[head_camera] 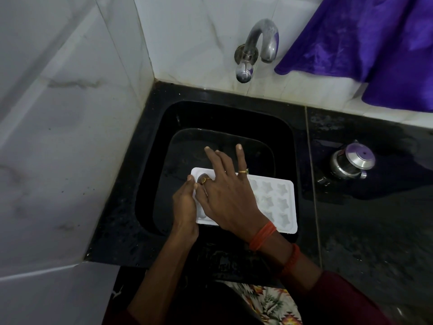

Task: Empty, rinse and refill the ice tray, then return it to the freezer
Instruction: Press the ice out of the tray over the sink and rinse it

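A white ice tray [282,202] with star-shaped cells is held level over the black sink [150,165]. My left hand [185,207] grips the tray's left end, thumb on its rim. My right hand [227,195] lies flat across the tray's left and middle cells, fingers spread and pointing away from me; it covers those cells. The cells visible at the right look pale and I cannot tell whether they hold ice. The metal tap [260,48] on the tiled wall above the sink shows no running water.
A black counter [365,231] surrounds the sink. A small steel lidded pot [351,161] stands on the counter at the right. A purple cloth [375,43] hangs at the upper right. White tiled walls close in at the left and back.
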Action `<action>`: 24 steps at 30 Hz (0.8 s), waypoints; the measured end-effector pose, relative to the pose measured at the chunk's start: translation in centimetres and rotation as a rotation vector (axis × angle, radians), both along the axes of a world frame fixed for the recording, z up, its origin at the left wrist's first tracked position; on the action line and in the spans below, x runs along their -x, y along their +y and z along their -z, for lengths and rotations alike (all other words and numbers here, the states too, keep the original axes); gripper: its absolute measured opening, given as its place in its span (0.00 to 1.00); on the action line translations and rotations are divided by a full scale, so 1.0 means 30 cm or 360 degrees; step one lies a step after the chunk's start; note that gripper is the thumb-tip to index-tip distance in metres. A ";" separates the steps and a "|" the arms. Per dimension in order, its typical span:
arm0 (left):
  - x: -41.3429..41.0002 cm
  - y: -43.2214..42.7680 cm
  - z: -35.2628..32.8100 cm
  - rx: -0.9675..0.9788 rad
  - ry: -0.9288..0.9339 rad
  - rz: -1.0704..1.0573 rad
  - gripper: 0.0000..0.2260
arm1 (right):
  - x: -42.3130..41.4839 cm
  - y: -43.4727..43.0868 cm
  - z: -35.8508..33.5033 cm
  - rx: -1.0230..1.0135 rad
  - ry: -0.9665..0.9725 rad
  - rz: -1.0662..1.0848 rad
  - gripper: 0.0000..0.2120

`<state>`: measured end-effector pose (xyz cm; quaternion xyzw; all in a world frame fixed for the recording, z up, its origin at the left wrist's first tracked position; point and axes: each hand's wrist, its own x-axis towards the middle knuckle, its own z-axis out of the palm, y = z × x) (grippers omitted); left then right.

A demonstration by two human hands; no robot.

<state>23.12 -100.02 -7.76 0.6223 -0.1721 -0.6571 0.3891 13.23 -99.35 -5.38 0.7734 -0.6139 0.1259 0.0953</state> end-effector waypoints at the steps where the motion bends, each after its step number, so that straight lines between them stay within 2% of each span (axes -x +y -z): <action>1: 0.001 -0.002 -0.002 -0.0005 0.0006 -0.0007 0.19 | -0.001 -0.004 -0.002 0.0010 -0.0009 0.0000 0.24; 6: -0.007 -0.010 0.000 -0.0013 0.0073 -0.0024 0.20 | 0.008 -0.021 -0.011 0.0037 0.0014 0.0018 0.23; 10: -0.023 -0.022 0.090 -0.0039 0.0255 -0.0009 0.34 | 0.025 -0.026 -0.009 -0.0008 0.0086 0.0056 0.22; 11: -0.024 -0.024 0.106 -0.0043 0.0266 0.0013 0.34 | 0.025 -0.025 -0.008 -0.0011 0.0093 0.0058 0.22; 16: -0.023 -0.024 0.040 0.0007 0.0134 0.0005 0.21 | 0.000 -0.024 -0.005 -0.0013 0.0030 0.0051 0.25; 24: -0.030 -0.030 0.034 0.0018 0.0092 0.0002 0.18 | -0.006 -0.034 -0.010 0.0001 0.0054 0.0016 0.24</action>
